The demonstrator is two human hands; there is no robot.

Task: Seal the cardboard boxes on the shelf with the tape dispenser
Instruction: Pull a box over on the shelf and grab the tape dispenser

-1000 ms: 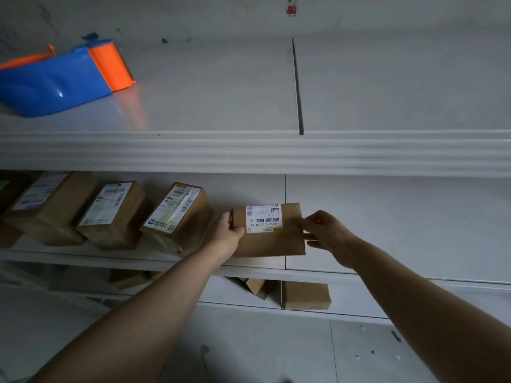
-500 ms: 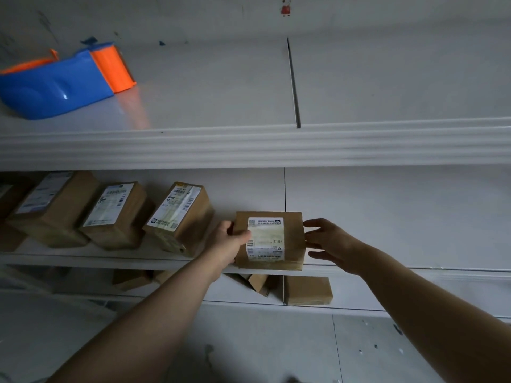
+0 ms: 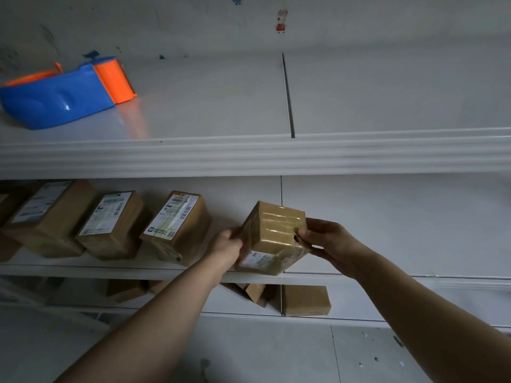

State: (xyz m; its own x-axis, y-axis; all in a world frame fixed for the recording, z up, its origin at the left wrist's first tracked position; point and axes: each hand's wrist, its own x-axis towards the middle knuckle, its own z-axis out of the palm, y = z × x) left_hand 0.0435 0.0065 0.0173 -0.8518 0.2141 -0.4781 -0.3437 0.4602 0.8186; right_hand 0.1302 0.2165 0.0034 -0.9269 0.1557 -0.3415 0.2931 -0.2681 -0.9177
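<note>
A small cardboard box is tilted above the middle shelf, held between both hands. Its glossy taped face points up and its white label faces down toward me. My left hand grips its left side and my right hand grips its right side, thumb on the taped face. The blue and orange tape dispenser lies on the top shelf at the far left, away from both hands.
Three labelled cardboard boxes lean in a row on the middle shelf to the left of the held box. On the lower shelf lie a closed box and some opened flaps. A wall rises behind the top shelf.
The box has been turned over between my hands: its label, facing up before, now faces down and the taped face is up. The box is also raised and tilted.
</note>
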